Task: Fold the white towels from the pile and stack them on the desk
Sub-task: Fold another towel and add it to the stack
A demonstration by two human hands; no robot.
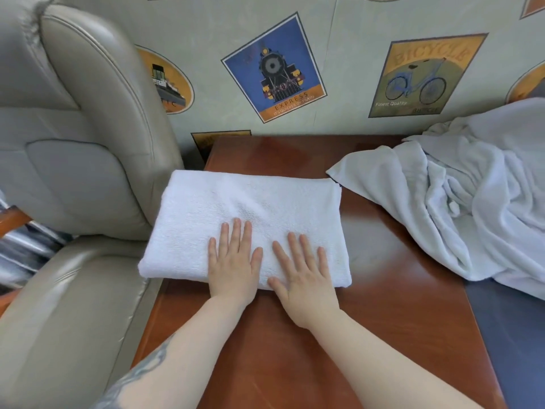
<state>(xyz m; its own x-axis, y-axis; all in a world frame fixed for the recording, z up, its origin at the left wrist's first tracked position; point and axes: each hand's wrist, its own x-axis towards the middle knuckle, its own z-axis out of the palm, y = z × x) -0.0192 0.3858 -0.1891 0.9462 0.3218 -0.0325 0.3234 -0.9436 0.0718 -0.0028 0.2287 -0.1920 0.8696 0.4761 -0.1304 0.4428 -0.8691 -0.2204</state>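
White terry folded towel [250, 225] lies at desk [398, 305] left edge. Left hand [233, 261] & right hand [303, 278] flat on it, fingers straight, prob. pressing creases flat. Unfolded pile [472, 202] waits at right; armchair [73, 172] beside desk.

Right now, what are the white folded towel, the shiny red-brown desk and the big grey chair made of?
White folded towel: looks like cotton terry, going by its nubbly looped surface.
Shiny red-brown desk: probably varnished wood or wood veneer; it is glossy with faint grain.
Big grey chair: leather or imitation leather; smooth, stitched and softly shiny.
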